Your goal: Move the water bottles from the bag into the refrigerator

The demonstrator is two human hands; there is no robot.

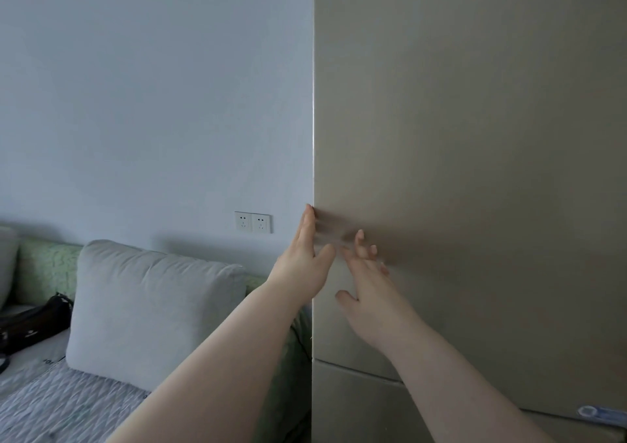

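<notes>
Two hands: left hand (302, 259) at refrigerator door (475, 137) edge, right hand (369, 283) perhaps touching; grips spread, empty

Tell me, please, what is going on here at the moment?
A person is at the tall beige metallic refrigerator door with bare hands. The left hand lies with straight fingers along the door's left edge; the right hand spreads its fingers at the door's face. Neither holds anything. A black bag lies on the grey patterned sofa.

Refrigerator (475, 137) right, sofa (51, 405) left, cushion (149, 310) on sofa, sockets (253, 222) on wall (152, 86) behind.
</notes>
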